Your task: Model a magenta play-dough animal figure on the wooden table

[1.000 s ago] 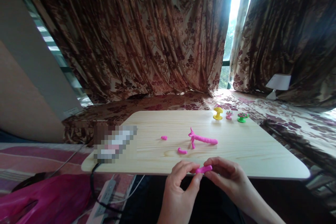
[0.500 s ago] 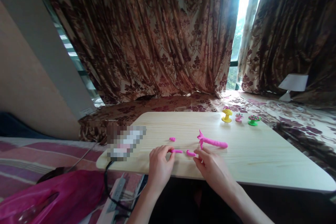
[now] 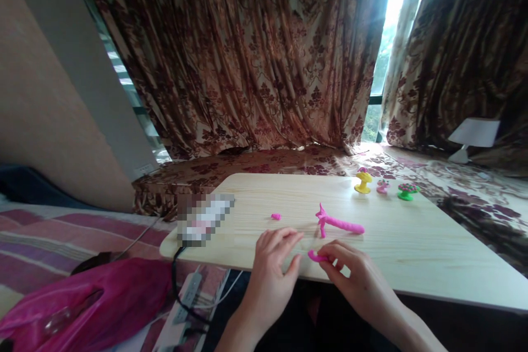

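My right hand [image 3: 353, 269] pinches a small curved roll of pink modelling clay [image 3: 314, 256] between thumb and fingertips, just above the table's near edge. My left hand [image 3: 277, 264] is to its left, fingers stretched and thumb apart, with nothing visible in it. Beyond the right hand lies a longer pink clay piece [image 3: 340, 224], a thick ridged stem with pointed branches at its left end. A small pink clay lump [image 3: 276, 216] rests on the table past my left fingers. The thin pink strip is out of sight.
On the pale wooden table [image 3: 412, 247], a yellow clay figure [image 3: 363, 182], a pink one [image 3: 383, 186] and a green one [image 3: 408, 191] stand at the back right. A blurred white object [image 3: 208, 220] with a black cable [image 3: 175, 280] lies at the left edge.
My left hand has opened and moved right; the thin pink strip it held no longer shows. My right hand has taken up the curved clay roll and drawn it nearer. The view has shifted slightly.
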A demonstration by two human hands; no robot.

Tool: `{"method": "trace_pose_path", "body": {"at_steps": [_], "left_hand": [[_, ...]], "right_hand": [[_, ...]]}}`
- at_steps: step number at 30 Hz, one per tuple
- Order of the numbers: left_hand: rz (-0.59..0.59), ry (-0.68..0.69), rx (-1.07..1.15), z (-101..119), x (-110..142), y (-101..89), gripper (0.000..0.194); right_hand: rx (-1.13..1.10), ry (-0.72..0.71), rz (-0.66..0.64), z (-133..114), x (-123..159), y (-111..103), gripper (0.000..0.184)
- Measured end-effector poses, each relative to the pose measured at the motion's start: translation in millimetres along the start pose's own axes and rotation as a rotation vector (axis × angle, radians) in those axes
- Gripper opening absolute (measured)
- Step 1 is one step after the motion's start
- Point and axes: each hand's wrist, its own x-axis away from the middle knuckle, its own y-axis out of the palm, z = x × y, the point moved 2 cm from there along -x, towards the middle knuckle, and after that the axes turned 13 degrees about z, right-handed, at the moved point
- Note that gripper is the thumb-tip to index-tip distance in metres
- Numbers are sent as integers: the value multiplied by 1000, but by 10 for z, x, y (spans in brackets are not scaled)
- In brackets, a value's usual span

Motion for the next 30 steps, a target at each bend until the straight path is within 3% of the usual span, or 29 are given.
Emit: {"method": "trace_pose_path", "body": {"at_steps": [3, 5, 13, 18, 23, 30], "left_hand": [[-82, 71, 105, 273, 33, 2, 40], [-81, 75, 125, 336, 40, 13, 36], [2, 69, 147, 320, 4, -14, 11], [45, 117, 118, 351, 31, -40, 26], [36, 109, 139, 376, 15, -42, 12], [41, 92, 183, 378, 31, -40, 18]], "right_hand": [[-139, 36, -13, -59, 40, -71, 11], [-188, 65, -6, -52, 53, -89, 10], [-247, 100, 32, -31, 66, -111, 9], [-257, 111, 33, -48, 67, -130, 10], [-271, 90, 38, -73, 89, -154, 9], [-298, 34, 53, -131, 92, -217, 13]]}}
